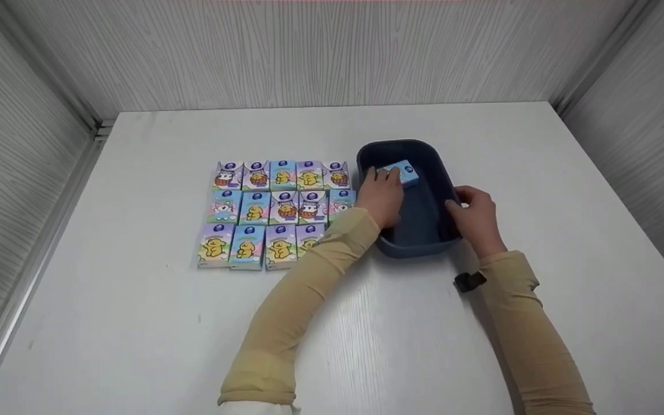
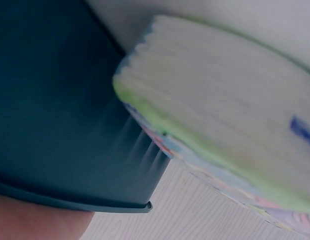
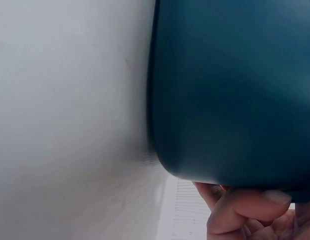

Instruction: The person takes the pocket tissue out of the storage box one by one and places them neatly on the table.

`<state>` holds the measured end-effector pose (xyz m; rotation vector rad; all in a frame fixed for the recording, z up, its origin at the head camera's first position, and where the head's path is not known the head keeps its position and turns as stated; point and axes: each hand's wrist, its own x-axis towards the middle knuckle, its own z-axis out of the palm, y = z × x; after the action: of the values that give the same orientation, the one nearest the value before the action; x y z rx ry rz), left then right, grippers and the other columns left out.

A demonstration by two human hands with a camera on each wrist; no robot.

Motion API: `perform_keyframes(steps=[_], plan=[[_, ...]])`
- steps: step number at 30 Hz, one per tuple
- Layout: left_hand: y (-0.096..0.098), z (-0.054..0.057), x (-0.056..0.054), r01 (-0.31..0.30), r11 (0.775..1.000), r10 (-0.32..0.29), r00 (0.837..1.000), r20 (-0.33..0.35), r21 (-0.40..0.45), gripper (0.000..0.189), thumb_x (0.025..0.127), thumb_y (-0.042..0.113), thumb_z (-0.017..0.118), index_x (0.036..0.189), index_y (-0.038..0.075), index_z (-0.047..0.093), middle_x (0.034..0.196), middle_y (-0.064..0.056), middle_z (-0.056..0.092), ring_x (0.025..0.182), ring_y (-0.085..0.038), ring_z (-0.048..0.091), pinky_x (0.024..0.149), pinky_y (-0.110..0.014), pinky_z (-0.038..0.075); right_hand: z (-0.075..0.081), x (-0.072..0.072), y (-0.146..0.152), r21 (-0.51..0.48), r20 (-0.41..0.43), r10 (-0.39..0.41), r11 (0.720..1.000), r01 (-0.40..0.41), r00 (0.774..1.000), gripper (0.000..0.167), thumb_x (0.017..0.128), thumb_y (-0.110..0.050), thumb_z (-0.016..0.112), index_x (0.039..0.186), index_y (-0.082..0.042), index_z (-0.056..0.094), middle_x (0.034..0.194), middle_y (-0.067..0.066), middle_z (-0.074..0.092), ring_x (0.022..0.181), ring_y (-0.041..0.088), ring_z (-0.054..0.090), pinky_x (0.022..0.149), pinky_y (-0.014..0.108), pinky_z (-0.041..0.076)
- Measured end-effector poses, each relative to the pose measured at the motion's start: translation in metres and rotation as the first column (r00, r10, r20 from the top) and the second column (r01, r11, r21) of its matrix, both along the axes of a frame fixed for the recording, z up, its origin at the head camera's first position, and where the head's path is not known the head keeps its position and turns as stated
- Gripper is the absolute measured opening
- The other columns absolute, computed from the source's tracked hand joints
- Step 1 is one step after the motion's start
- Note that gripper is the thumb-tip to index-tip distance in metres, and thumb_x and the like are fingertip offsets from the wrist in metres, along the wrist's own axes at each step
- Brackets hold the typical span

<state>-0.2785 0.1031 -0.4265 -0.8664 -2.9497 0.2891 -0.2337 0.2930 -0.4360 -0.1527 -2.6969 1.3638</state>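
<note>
A dark blue rectangular bin [image 1: 418, 251] stands on the table, right of the tissue packs. My left hand [image 1: 381, 199] reaches over its left rim and holds a light blue tissue pack [image 1: 406, 173] inside it, fingers across the pack's left part. The palm side is hidden. My right hand [image 1: 476, 216] grips the bin's right rim; in the right wrist view its thumb [image 3: 277, 196] lies against the rim with the other fingers curled below. Seen from the left wrist, a tissue pack [image 2: 210, 100] fills the foreground beside the bin's outer wall [image 2: 60, 125].
Cartoon-printed purple and blue tissue packs [image 1: 256, 208] lie in three rows left of the bin, partly covered by my left sleeve [image 1: 309, 282]. A small black device [image 1: 470, 281] sits at my right wrist. Wood-grain panels [image 1: 332, 55] wall the table [image 1: 136, 323] at the back and sides.
</note>
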Motion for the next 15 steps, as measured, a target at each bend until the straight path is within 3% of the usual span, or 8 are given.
perform_keyframes(steps=[5,7,11,15], plan=[[-0.0011,0.0008,-0.0002,-0.012,1.0,0.012,1.0,0.02,0.021,0.069,0.082,0.044,0.069,0.137,0.008,0.049,0.144,-0.023,0.034,0.133,-0.041,0.031,0.11,-0.048,0.024,-0.0002,0.0002,-0.0011,-0.011,0.004,0.007,1.0,-0.007,1.0,0.03,0.093,-0.008,0.055,0.119,0.004,0.061,0.113,0.019,0.061,0.1,0.026,0.055,0.084,0.038,0.046],[-0.0019,0.0012,0.0001,-0.011,0.999,0.01,1.0,0.03,0.033,0.068,0.082,0.042,0.069,0.139,0.01,0.047,0.142,-0.027,0.038,0.13,-0.042,0.036,0.107,-0.047,0.029,-0.0004,0.0006,-0.0018,-0.009,0.004,0.01,1.0,-0.01,1.0,0.03,0.093,-0.008,0.055,0.119,0.005,0.061,0.114,0.02,0.061,0.101,0.027,0.056,0.085,0.039,0.046],[-0.0025,0.0016,0.0006,-0.013,0.994,0.008,0.999,0.04,0.109,0.053,0.088,0.029,0.065,0.135,0.014,0.049,0.129,-0.02,0.053,0.113,-0.035,0.053,0.095,-0.045,0.042,0.0001,0.0018,-0.0026,-0.008,0.018,0.005,1.0,-0.005,1.0,0.03,0.093,-0.009,0.055,0.12,0.004,0.061,0.115,0.019,0.06,0.102,0.027,0.056,0.086,0.04,0.047],[-0.0012,0.0009,-0.0009,-0.029,0.978,0.02,0.999,0.047,0.207,0.045,0.093,0.017,0.058,0.137,0.016,0.049,0.127,-0.015,0.054,0.104,-0.03,0.059,0.089,-0.043,0.046,0.0009,0.0024,-0.0023,-0.002,0.016,-0.009,1.0,0.009,1.0,0.031,0.093,-0.01,0.055,0.12,0.003,0.061,0.115,0.019,0.06,0.102,0.026,0.056,0.088,0.039,0.046]])
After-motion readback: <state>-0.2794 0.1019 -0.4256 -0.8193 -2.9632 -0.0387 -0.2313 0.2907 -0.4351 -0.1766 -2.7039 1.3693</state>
